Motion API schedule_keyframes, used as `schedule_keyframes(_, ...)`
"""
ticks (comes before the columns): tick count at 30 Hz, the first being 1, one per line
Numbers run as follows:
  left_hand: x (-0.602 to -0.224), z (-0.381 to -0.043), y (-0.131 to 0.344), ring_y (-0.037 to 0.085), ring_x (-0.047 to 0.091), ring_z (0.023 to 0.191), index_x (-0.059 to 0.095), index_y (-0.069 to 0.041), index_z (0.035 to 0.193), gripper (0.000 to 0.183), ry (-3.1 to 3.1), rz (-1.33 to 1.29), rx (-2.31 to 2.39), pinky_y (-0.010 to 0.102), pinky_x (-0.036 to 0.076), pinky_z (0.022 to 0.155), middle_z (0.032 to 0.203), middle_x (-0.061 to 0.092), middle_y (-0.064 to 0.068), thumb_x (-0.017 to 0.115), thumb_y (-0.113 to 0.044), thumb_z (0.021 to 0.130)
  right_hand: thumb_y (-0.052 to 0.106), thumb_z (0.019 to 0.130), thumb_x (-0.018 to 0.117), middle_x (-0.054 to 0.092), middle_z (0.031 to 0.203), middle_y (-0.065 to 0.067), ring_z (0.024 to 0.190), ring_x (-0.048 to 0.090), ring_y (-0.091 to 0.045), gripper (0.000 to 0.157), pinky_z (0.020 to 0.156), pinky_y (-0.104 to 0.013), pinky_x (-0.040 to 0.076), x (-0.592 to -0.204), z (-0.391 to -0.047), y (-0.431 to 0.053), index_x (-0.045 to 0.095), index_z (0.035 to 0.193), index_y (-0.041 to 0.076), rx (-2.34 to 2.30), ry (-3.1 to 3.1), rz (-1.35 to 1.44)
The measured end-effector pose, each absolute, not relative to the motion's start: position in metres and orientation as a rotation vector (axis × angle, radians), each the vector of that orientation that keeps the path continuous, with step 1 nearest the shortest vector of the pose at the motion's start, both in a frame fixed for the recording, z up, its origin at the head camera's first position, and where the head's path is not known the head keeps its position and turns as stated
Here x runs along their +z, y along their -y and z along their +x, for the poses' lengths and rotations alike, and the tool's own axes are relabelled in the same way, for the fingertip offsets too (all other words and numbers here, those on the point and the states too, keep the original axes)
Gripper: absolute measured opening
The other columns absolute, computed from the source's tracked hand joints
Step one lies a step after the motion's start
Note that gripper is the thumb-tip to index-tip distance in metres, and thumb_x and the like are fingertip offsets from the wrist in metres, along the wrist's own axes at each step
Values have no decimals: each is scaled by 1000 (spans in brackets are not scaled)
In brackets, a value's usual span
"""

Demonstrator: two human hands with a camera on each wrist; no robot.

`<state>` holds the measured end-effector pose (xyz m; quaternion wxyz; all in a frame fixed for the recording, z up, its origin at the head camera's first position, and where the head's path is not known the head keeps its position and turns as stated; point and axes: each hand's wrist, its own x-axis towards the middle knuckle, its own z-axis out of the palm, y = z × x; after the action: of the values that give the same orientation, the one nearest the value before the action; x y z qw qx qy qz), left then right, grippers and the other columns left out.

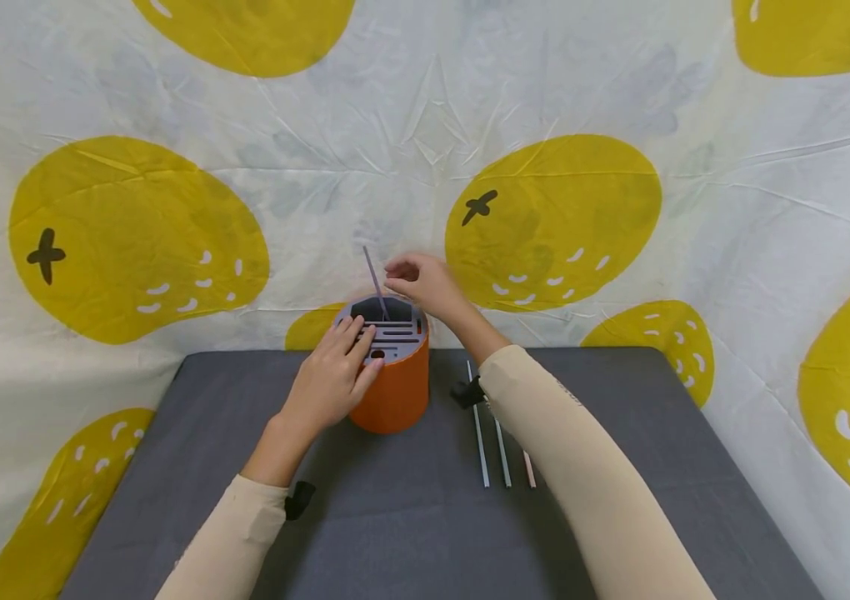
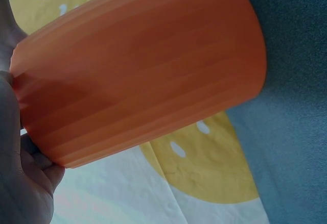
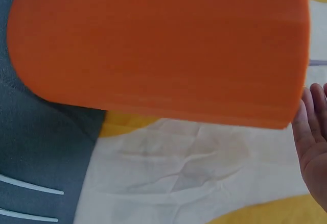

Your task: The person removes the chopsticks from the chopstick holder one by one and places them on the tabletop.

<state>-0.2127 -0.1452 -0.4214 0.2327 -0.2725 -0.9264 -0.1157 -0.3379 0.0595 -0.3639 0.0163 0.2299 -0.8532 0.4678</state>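
An orange round holder [image 1: 398, 400] stands upright on the table, its grey top [image 1: 398, 342] cut with slots and a larger rear opening. From that rear opening rises a thin purple stick [image 1: 372, 272], leaning slightly left. My left hand [image 1: 326, 373] rests on the left of the top, fingers laid over the slots and thumb by the near rim. Just right of the stick, my right hand [image 1: 425, 286] hovers with loosely bent fingers, holding nothing. The right wrist view shows that hand [image 3: 314, 147] beside the holder's upper rim. The stick's lower end is hidden inside.
Three thin sticks lie side by side on the dark table [image 1: 395, 533], right of the holder: a pale one [image 1: 481, 450], a greenish one [image 1: 503, 454] and a pinkish one [image 1: 529, 471], partly under my right forearm. A patterned cloth [image 1: 365, 108] hangs behind.
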Motion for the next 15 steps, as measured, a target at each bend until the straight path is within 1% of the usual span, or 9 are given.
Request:
schedule_keyframes(5, -420, -212, 144, 43, 47, 145, 57, 3, 145, 55, 2537, -756, -315, 56, 35, 122, 152, 51, 26, 59, -35, 105, 25, 99, 73, 74, 118, -7, 109, 70, -21, 31, 94, -33, 60, -364, -340, -49, 71, 125, 10, 1451, 2678, 692)
schedule_keyframes(9, -420, -212, 144, 43, 47, 144, 56, 3, 146, 54, 2542, -757, -314, 56, 36, 121, 152, 51, 27, 57, -34, 106, 23, 99, 73, 74, 116, -8, 106, 71, -21, 28, 94, -33, 60, -365, -342, -42, 71, 123, 8, 1449, 2672, 687)
schedule_keyframes(15, -420, -212, 144, 43, 46, 145, 56, 3, 146, 54, 2553, -749, -315, 56, 35, 122, 153, 51, 26, 57, -34, 106, 19, 100, 70, 73, 108, -8, 99, 69, -21, 15, 89, -33, 60, -367, -341, -34, 71, 112, 9, 1436, 2643, 680)
